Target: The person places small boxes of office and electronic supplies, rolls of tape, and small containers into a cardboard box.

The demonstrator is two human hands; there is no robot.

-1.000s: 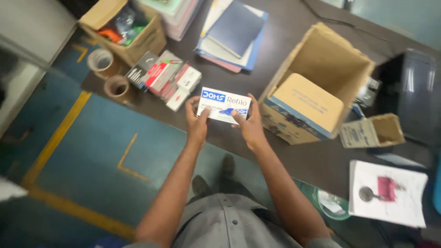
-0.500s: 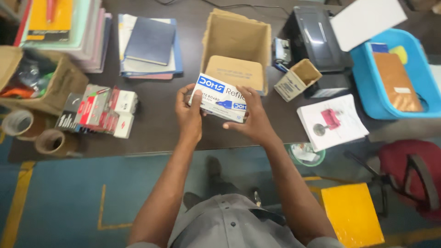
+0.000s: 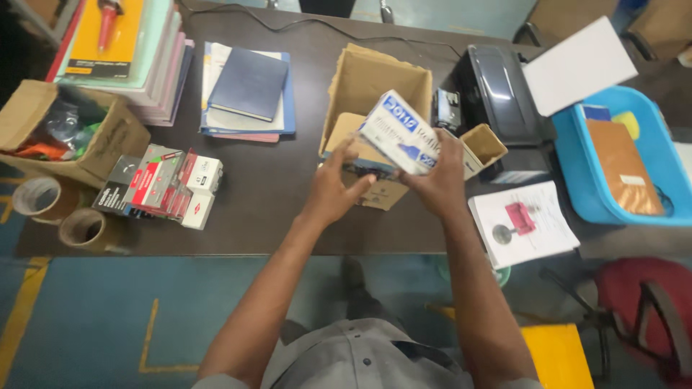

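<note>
Left hand (image 3: 333, 189) and right hand (image 3: 440, 180) both grasp white-and-blue carton (image 3: 398, 132), grip at its lower edge, fingertips only; carton tilted, held above open cardboard box (image 3: 375, 79), over smaller tan box (image 3: 364, 169) inside it.

Risk: thin fingertip grip on tilted carton, could slip and drop into box or onto surface (image 3: 274, 180). Small open box (image 3: 481, 148) just beside right hand, elbow swing might knock it.

Versus half second ago: carton higher, farther forward, turned more steeply; then it sat flatter, nearer body.

White-blue carton (image 3: 398, 133) over brown box (image 3: 375, 94)
</note>
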